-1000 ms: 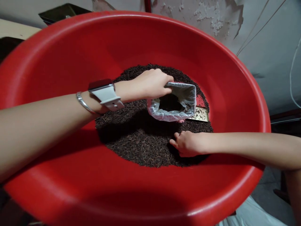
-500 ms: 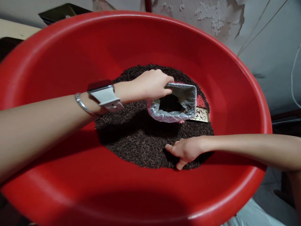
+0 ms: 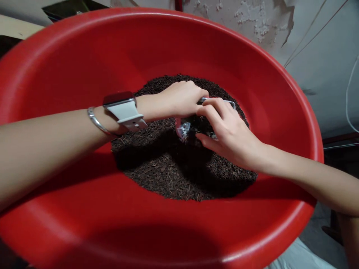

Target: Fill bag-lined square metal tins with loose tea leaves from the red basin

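My left hand point(image 3: 182, 99), with a watch and a bangle on its wrist, grips the near-left rim of a box lined with a clear plastic bag point(image 3: 183, 129). Over the mouth of that box is my right hand point(image 3: 231, 132), its fingers bent and its thumb spread apart from them. It hides most of the box; whether any leaves cling to its palm cannot be seen. Under both hands lies a heap of dark, dry loose leaves that look like tea point(image 3: 162, 173), spread on the bottom of a big red basin point(image 3: 134, 231).
The wide basin wall slopes up on every side of the heap. Behind it stands a wall with peeling paint point(image 3: 252, 22), with thin cords point(image 3: 305, 33) hanging at the right. A dark tray-like object point(image 3: 70, 9) sits beyond the rim at the back left.
My right hand has risen from the leaves at the near right to the mouth of the lined box. My left hand still holds the box in nearly the same place.
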`<state>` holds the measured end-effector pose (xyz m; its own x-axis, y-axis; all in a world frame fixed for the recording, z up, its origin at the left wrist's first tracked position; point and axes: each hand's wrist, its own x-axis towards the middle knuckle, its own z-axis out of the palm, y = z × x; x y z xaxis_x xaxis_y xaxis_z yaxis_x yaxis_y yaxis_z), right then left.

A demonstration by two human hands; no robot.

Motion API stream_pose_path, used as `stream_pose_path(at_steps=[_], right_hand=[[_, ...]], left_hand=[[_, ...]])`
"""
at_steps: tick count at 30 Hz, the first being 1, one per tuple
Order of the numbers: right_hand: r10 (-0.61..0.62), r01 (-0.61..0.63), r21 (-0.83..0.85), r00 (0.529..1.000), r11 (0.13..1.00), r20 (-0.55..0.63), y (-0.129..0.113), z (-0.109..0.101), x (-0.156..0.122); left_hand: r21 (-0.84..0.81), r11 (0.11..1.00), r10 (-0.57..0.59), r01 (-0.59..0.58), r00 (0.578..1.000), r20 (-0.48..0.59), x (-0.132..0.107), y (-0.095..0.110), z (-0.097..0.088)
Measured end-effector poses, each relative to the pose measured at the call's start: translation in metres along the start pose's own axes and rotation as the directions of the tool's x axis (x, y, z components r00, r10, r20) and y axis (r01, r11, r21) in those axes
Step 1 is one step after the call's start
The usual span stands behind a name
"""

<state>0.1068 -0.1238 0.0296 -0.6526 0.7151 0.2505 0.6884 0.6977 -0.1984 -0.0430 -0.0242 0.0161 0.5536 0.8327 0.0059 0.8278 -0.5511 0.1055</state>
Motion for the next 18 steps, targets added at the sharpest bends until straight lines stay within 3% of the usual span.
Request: stream_pose_path(at_steps=[3, 6, 11, 15, 18], right_hand=[[-0.16, 0.183, -0.206, 0.979, 0.961, 0.124, -0.004, 0.016, -0.008], [-0.316, 0.384, -0.268, 0.912, 0.884, 0.263, -0.011, 0.033, -0.019], [-0.368, 0.415, -0.38, 0.91, 0.827, 0.193, -0.014, 0.043, -0.029], [-0.551, 0.612, -0.134, 0.772, 0.779, 0.317, -0.019, 0.052, -0.037], [-0.446, 0.475, 0.094, 0.715, 0.875, 0.538, -0.022, 0.066, -0.047]], left_hand=[[0.014, 1.0, -0.007, 0.008, 1.0, -0.017, -0.001, 0.001, 0.001], [0.04, 0.999, 0.024, -0.023, 1.0, -0.014, -0.002, 0.003, 0.001], [0.044, 0.998, 0.042, -0.042, 0.999, 0.02, -0.004, 0.006, -0.002], [0.031, 0.999, 0.025, -0.026, 0.999, 0.037, -0.003, 0.006, -0.002], [0.018, 1.0, 0.007, -0.008, 0.999, 0.052, -0.003, 0.005, -0.002]])
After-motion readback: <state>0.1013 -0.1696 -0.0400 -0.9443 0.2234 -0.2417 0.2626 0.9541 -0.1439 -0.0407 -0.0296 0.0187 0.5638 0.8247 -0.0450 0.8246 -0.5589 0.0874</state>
